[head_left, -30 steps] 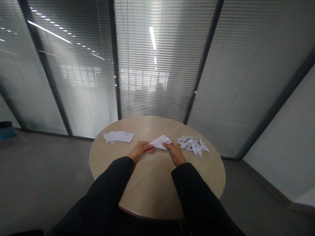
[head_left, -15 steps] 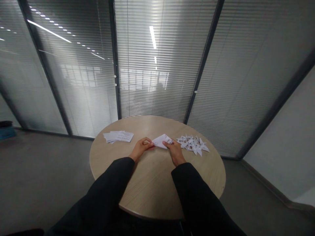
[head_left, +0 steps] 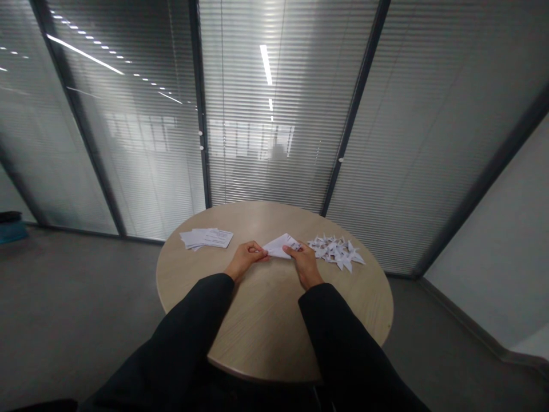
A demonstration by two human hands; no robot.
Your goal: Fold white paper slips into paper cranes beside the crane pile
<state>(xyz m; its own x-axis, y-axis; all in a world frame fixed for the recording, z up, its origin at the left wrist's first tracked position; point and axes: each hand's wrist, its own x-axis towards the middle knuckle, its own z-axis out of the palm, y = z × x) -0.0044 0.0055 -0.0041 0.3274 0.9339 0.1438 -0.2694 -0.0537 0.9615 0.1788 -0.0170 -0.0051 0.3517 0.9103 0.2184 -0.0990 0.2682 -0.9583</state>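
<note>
A folded sheet of white paper [head_left: 277, 246] with some print on it is held between my two hands, above the middle of the table. My left hand [head_left: 247, 257] pinches its left corner between thumb and fingertips. On the other side, my right hand [head_left: 305, 263] grips the right part, thumb on top and fingers partly hidden behind the sheet. Close by my right hand lies a pile of folded white paper cranes [head_left: 337, 250]. Off to the left rests a loose stack of printed white paper sheets [head_left: 208, 237].
The round wooden table [head_left: 266, 332] stands against a glass partition [head_left: 274, 171] with blinds. A blue bin [head_left: 12, 229] is on the floor at far left, and a white wall [head_left: 506, 246] is on the right.
My left fingers have shifted slightly and closed more tightly at the paper's left corner. My right hand and the piles look the same.
</note>
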